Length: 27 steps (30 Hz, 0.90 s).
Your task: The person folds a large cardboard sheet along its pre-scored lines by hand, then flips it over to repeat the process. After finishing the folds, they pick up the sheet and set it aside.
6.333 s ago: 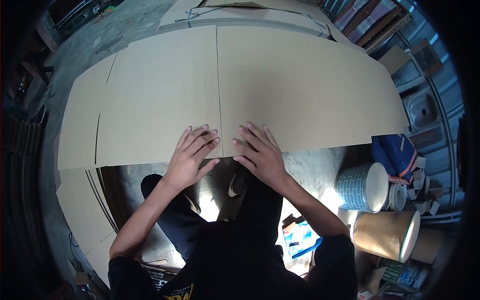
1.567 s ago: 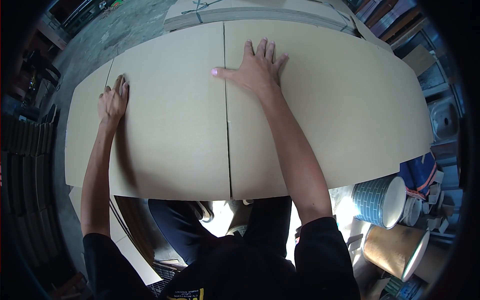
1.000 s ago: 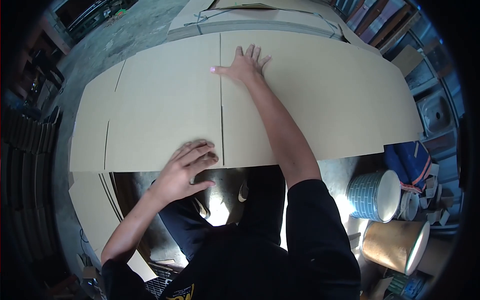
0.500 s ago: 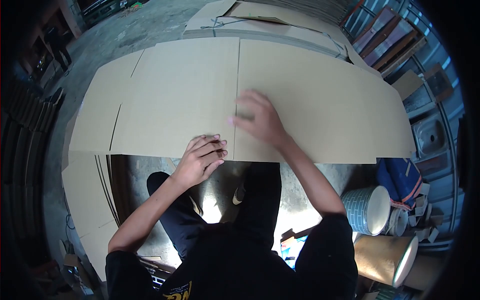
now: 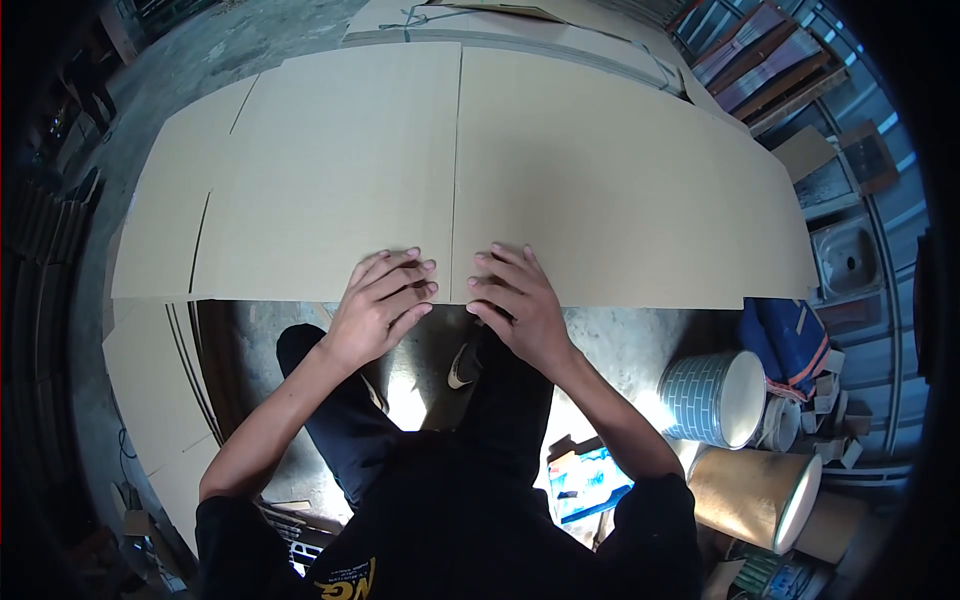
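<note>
A wide tan cardboard sheet (image 5: 620,180) spans the view in front of me, with a dark crease line running front to back near its middle. On its near edge, just left of the crease, rests my left hand (image 5: 378,305), fingers extended and a little apart. My right hand (image 5: 522,308) lies on the same edge to the right of the crease, fingers spread on the surface and the thumb at the border. Neither hand is wrapped round anything. Short slits mark the sheet's left part.
Beyond the sheet lies a strapped cardboard stack (image 5: 600,45). More cardboard (image 5: 150,360) is at the left. On the right are a blue brick-patterned drum (image 5: 695,397), a golden drum (image 5: 750,490), a blue bundle (image 5: 785,345) and a metal sink (image 5: 848,258). A person stands far left.
My right hand has come down toward me from above the crease and now lies on the near edge. My left hand stays on the edge. The view has shifted slightly.
</note>
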Tool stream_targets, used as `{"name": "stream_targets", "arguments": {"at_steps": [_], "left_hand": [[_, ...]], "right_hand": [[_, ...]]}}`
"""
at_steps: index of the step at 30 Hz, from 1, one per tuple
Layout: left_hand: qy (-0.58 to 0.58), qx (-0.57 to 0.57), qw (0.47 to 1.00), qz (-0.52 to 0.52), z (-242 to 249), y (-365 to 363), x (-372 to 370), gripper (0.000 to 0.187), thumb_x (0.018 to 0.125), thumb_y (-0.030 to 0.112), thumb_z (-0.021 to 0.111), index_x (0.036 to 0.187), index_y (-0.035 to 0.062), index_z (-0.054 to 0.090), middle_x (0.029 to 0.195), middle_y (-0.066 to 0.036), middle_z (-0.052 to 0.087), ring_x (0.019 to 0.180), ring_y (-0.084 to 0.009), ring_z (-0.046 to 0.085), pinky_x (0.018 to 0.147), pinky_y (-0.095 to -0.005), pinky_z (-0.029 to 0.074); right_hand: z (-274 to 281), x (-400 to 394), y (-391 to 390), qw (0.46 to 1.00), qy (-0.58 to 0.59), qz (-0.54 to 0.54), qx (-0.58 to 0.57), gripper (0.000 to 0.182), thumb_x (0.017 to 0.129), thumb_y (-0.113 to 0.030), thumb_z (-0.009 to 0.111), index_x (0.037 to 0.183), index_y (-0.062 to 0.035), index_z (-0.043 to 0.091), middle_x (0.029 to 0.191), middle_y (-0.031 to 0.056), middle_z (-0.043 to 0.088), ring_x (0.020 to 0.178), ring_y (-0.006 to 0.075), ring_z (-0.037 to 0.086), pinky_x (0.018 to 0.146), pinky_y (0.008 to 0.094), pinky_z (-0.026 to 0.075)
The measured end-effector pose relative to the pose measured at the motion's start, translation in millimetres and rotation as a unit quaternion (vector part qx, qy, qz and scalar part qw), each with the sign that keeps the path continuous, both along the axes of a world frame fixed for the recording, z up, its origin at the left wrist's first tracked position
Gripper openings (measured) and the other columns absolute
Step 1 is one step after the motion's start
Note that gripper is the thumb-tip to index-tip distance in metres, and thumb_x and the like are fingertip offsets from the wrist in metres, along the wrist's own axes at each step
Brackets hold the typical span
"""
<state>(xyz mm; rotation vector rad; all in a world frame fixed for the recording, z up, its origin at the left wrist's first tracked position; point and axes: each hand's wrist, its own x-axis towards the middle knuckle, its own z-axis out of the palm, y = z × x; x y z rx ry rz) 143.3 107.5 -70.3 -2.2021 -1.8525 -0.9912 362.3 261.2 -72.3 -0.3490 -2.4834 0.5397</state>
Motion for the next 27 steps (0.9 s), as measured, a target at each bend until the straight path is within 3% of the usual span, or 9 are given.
{"name": "stream_targets", "arguments": {"at_steps": [19,27], "left_hand": [[0.018,0.018,0.999,0.026,-10.1,1.6,5.4,0.022,0.088,0.017,0.079,0.109,0.0078,0.078,0.127,-0.004,0.072,0.135,-0.0262,0.059,0.112,-0.0494,0.042],[-0.027,0.012,0.999,0.034,-5.8,4.7,9.6,0.022,0.085,0.016,0.081,0.105,0.0068,0.078,0.125,-0.006,0.073,0.134,-0.0298,0.060,0.110,-0.0486,0.043]], "right_hand": [[-3.9,-3.6,-6.9,0.999,0.014,-0.030,0.004,0.028,0.088,-0.021,0.080,0.112,-0.0070,0.077,0.135,0.0097,0.070,0.138,0.0317,0.057,0.120,0.0559,0.037],[-6.7,-5.4,-9.1,0.999,0.021,-0.039,0.006,0.028,0.088,-0.020,0.080,0.112,-0.0053,0.076,0.135,0.0113,0.069,0.138,0.0329,0.057,0.119,0.0547,0.039]]}}
